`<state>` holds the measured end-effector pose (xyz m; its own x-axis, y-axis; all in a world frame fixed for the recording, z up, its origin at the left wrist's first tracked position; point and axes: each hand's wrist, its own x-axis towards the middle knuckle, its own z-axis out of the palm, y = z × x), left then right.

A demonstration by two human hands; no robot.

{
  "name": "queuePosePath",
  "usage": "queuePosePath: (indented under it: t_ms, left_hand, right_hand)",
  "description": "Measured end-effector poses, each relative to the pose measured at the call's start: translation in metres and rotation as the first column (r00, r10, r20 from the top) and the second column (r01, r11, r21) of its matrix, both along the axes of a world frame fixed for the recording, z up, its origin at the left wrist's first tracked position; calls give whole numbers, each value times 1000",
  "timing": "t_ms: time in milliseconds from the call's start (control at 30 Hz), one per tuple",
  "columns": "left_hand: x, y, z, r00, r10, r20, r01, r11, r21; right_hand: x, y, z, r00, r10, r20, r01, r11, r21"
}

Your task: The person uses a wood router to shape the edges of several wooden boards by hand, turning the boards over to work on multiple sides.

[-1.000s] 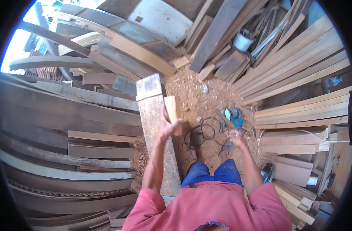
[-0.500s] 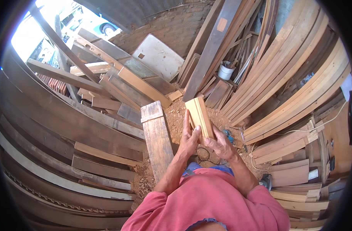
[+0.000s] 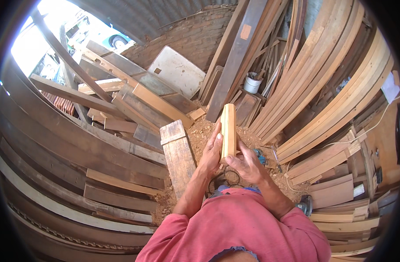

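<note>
Seen from above, a person in a pink shirt (image 3: 235, 222) holds a short, pale wooden block (image 3: 228, 131) between both hands, out in front of the body. Its long axis runs away from the wearer, the far end clear of the fingers. The left hand (image 3: 211, 150), partly curled, grips its left side; the right hand (image 3: 248, 162), loosely curled, holds the right side near the closer end. Neither hand is clearly nearer. A weathered plank (image 3: 179, 153) lies to the left.
</note>
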<state>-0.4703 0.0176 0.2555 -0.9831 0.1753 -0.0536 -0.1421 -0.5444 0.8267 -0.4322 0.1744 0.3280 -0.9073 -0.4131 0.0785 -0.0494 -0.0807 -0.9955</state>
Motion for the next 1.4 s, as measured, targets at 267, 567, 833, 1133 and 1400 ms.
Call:
queuePosePath:
  t_ms: [267,567,833,1133,1400]
  left_hand:
    - [8,-4,-13,1000,1,0,-1,998,59]
    - [20,-22,2,992,-66,-109,67,998,3]
    - [25,-43,32,794,-589,-150,332,626,-706]
    - [29,-9,-31,975,220,15,-217,944,250]
    - [61,107,-80,779,593,-204,-621,684,-383]
  right_hand:
    - [4,-11,-13,998,-65,-8,66,991,112]
    - [22,-10,-16,992,-23,-127,49,978,204]
    - [-26,79,-25,889,214,404,-122,962,-243]
    - [-30,114,-58,773,345,532,168,697,-697]
    - [-16,83,-84,772,269,576,145,808,-572]
